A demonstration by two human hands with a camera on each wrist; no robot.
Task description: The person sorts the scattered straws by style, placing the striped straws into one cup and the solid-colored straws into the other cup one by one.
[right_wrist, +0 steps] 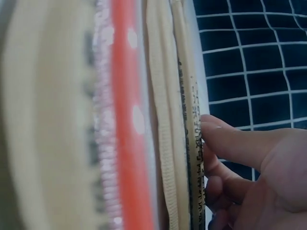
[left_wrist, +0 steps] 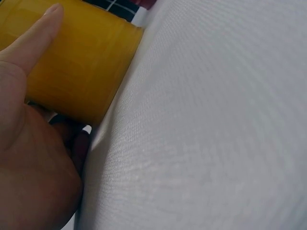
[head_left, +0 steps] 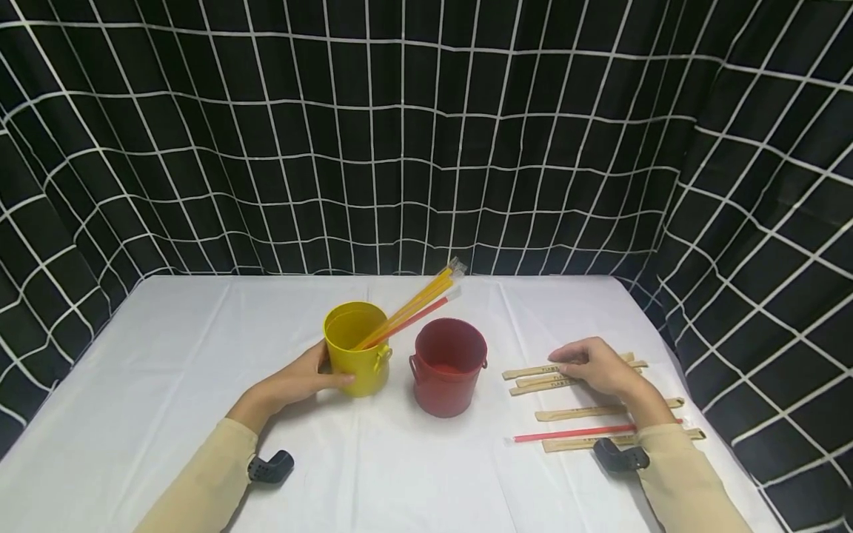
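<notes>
My left hand point(head_left: 296, 381) grips the side of a small yellow bucket point(head_left: 360, 370), thumb across its front; in the left wrist view the bucket point(left_wrist: 81, 62) stands against the white cloth. Yellow straws point(head_left: 416, 300) and a red straw point(head_left: 420, 313), in clear wrappers, lean out of it to the right. On the right side, my right hand point(head_left: 603, 366) pinches the farthest of several paper-wrapped straws point(head_left: 526, 372) between thumb and fingers. The right wrist view shows the thumb point(right_wrist: 230, 141) right at the printed paper wrapper point(right_wrist: 195, 143), the other fingers curled below.
A red bucket point(head_left: 448, 392) stands between the hands, just right of the yellow one. Nearer me on the right lie more paper-wrapped straws point(head_left: 566, 414) and a red straw point(head_left: 573, 433) in a clear wrapper. Black grid-patterned curtain point(head_left: 400, 133) surrounds the white table point(head_left: 400, 474).
</notes>
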